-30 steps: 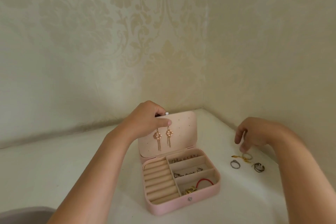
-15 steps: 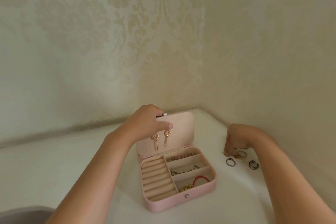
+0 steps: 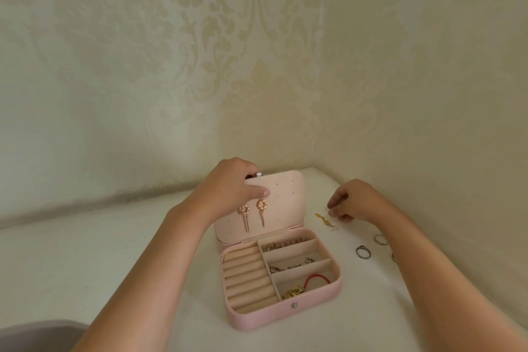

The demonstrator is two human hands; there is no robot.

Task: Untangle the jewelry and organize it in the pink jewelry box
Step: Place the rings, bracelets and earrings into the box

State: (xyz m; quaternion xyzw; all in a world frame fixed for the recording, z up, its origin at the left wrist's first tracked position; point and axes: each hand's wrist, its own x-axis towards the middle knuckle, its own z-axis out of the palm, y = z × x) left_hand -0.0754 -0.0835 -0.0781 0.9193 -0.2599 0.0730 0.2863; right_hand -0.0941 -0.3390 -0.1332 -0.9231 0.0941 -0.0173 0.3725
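Fingers [image 3: 338,208] of your right hand [image 3: 357,203] curled over gold earring [image 3: 325,220], grip unclear; earring lies diagonal, right of centre, beside lid [image 3: 285,208] your left hand [image 3: 231,191] grips.

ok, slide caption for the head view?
Left hand holds the pink jewelry box lid open; right hand pinches a gold earring.

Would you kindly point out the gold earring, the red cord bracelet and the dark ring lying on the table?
gold earring [image 3: 325,220]: head view, on its middle links.
red cord bracelet [image 3: 315,276]: head view, top of its loop.
dark ring [image 3: 362,247]: head view, on its setting.
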